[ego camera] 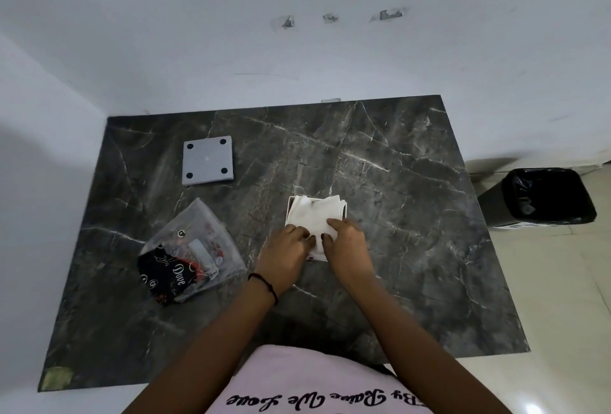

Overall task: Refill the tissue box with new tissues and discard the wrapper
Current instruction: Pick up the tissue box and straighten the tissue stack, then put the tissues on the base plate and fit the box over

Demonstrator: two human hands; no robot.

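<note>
A white square tissue box (pixel 290 204) stands near the middle of the dark marble table (pixel 413 215), its top open. A stack of white tissues (pixel 315 213) fills it and bulges over the rim. My left hand (pixel 285 250) and my right hand (pixel 347 237) both rest on the near edge of the stack, fingers pressed on the tissues. The box's grey lid (pixel 207 160), with a black dot at each corner, lies flat at the far left. An emptied clear plastic wrapper (pixel 195 248) with black "Dove" print lies crumpled to the left of my hands.
A black bin (pixel 542 197) lined with a black bag stands on the pale tiled floor just past the table's right edge. A white wall runs behind and to the left of the table.
</note>
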